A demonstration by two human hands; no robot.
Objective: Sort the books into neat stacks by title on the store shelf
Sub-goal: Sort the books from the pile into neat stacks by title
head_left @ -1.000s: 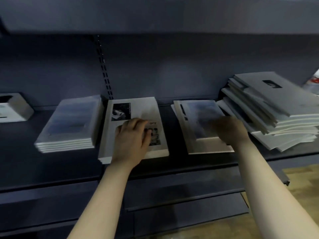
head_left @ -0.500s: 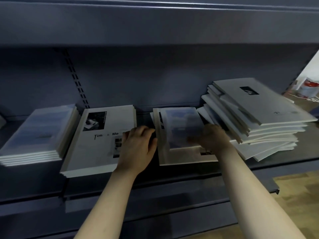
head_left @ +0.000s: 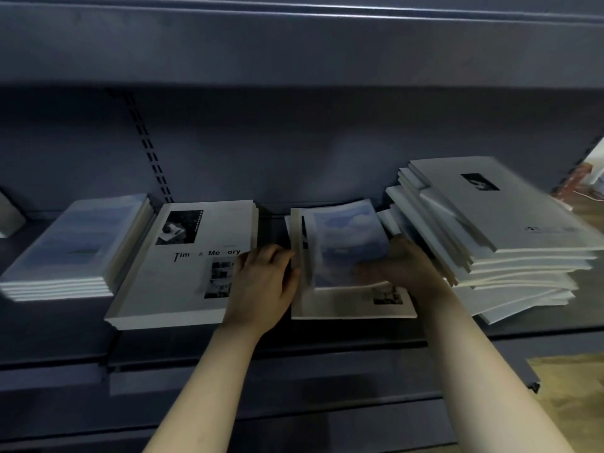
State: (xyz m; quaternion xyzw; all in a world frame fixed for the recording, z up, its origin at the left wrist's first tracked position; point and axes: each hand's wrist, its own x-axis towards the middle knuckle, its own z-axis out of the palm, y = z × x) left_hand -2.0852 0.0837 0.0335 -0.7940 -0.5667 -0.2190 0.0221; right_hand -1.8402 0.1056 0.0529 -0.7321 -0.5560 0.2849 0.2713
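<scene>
A blue-cover book [head_left: 346, 243] lies on top of a white book [head_left: 346, 305] in the middle of the dark shelf [head_left: 294, 335]. My right hand [head_left: 402, 269] grips the blue book at its lower right corner, and the book's left side is raised and bowed. The fingers of my left hand [head_left: 261, 282] lie against the left edge of this middle pile. To the left sit a neat stack of white "Time & Memory" books [head_left: 183, 273] and a stack of blue-cover books [head_left: 75, 250]. On the right is an untidy, fanned pile of white books [head_left: 496, 237].
The shelf's back wall has a slotted upright [head_left: 150, 148]. Another shelf board [head_left: 294, 50] hangs close overhead. A lower shelf [head_left: 294, 403] juts out below. Wooden floor [head_left: 575, 387] shows at the right, and a pale object [head_left: 9, 217] sits at the far left edge.
My left hand left the "Time & Memory" cover and moved right to the middle pile's edge. The blue book's left side has lifted under my right hand. The view shifted right.
</scene>
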